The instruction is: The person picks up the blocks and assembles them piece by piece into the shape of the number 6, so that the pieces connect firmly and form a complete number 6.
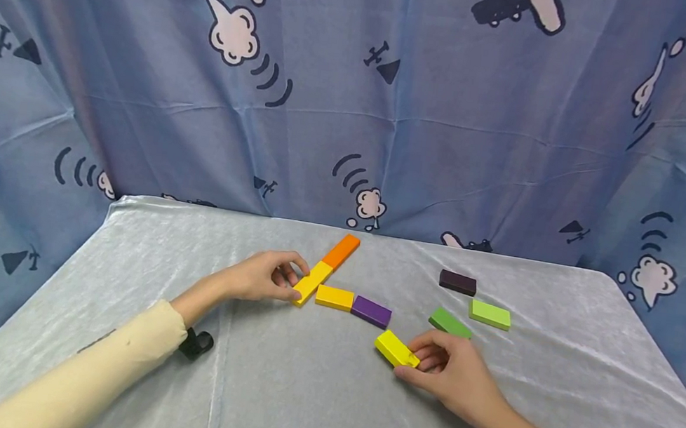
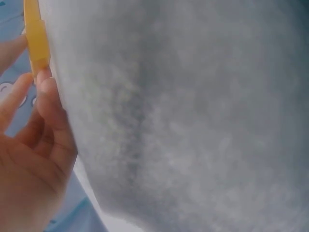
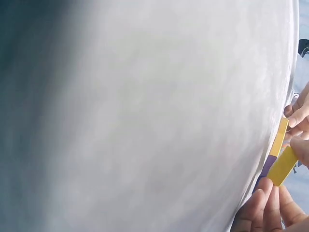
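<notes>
Closest to the camera, two cream sleeves [image 1: 111,350] are stretched out over the counter [image 1: 297,392], which is draped in a pale grey cloth. The right hand [image 1: 458,375] is curled around one end of a bright yellow block [image 1: 396,348], with the fingers clamped on it from the near side; the block sits flat on the cloth, a bit nearer than the purple block [image 1: 371,311].

That purple block is lined up end to end with a darker yellow block [image 1: 335,298], the two touching. Just left of that pair, a yellow block [image 1: 312,282] is pinched by the left hand [image 1: 262,277], thumb under its near end and fingers [image 1: 296,259] curled over the top. An orange block [image 1: 341,250] is butted against its far end, so a slanted line is formed running away from the purple block.

Right of the purple block, a green block [image 1: 450,322] is lying close to the right hand's knuckles, with a lighter green block [image 1: 490,314] just past it and a dark brownish-purple block [image 1: 458,282] further back. A blue curtain [image 1: 356,102] printed with cartoon planes and clouds is hung behind everything.
</notes>
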`<move>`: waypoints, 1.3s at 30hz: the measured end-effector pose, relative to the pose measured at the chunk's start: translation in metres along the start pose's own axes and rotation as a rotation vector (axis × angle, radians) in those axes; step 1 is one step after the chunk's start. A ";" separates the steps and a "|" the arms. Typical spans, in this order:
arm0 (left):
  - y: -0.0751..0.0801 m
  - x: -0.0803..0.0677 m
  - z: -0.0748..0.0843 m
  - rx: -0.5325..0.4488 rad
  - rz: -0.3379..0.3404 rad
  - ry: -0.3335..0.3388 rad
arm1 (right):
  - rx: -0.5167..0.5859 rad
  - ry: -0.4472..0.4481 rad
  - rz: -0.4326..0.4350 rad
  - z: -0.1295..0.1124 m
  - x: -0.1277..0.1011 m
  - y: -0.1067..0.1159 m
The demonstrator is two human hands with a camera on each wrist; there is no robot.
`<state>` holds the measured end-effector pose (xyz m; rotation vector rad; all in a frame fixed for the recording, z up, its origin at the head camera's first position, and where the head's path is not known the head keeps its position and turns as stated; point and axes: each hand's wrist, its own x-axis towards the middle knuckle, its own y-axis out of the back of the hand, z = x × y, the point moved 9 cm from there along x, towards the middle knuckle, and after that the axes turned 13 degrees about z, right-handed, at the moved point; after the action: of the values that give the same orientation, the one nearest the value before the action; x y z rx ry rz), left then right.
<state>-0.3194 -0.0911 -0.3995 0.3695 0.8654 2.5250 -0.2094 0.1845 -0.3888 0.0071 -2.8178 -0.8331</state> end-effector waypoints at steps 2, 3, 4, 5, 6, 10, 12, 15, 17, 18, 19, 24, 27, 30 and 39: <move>0.000 0.000 0.000 0.001 0.001 0.000 | 0.015 0.006 -0.005 0.000 -0.001 -0.001; 0.000 0.000 0.000 0.000 0.001 0.000 | 0.023 0.008 -0.007 -0.001 -0.002 -0.002; 0.001 0.000 0.000 -0.002 0.001 -0.003 | 0.030 0.009 -0.009 -0.001 -0.002 -0.002; 0.001 0.000 0.000 -0.002 0.001 -0.005 | 0.036 0.011 -0.010 -0.001 -0.002 -0.002; 0.001 0.000 0.000 -0.003 0.000 -0.006 | 0.040 0.013 -0.011 -0.001 -0.003 -0.002; 0.001 0.000 0.000 -0.003 0.000 -0.015 | 0.044 0.004 -0.008 -0.001 -0.004 -0.003; 0.001 0.000 -0.001 -0.001 0.000 -0.013 | 0.039 -0.002 -0.002 -0.001 -0.005 -0.003; 0.000 0.000 -0.002 0.003 -0.002 0.001 | 0.030 -0.010 0.013 -0.001 -0.004 -0.003; 0.000 0.000 -0.003 0.003 -0.006 0.011 | 0.027 -0.012 0.026 -0.002 -0.004 -0.002; -0.001 0.000 -0.003 0.003 -0.008 0.015 | 0.025 -0.012 0.034 -0.002 -0.003 -0.001; -0.001 0.000 -0.003 0.003 -0.009 0.020 | 0.024 -0.013 0.043 -0.002 -0.003 0.000; 0.000 -0.001 -0.001 0.000 -0.009 0.023 | 0.015 -0.015 0.072 -0.003 -0.002 0.004; 0.000 0.000 -0.001 0.000 -0.010 0.030 | 0.002 -0.018 0.089 -0.003 -0.001 0.005; 0.000 0.000 -0.001 0.002 -0.012 0.032 | -0.018 -0.027 0.118 -0.003 -0.001 0.007; 0.001 0.000 -0.001 0.005 -0.015 0.025 | -0.041 -0.073 0.159 -0.001 -0.002 0.003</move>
<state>-0.3205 -0.0920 -0.4003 0.3324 0.8812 2.5191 -0.2067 0.1865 -0.3871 -0.2557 -2.8219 -0.8701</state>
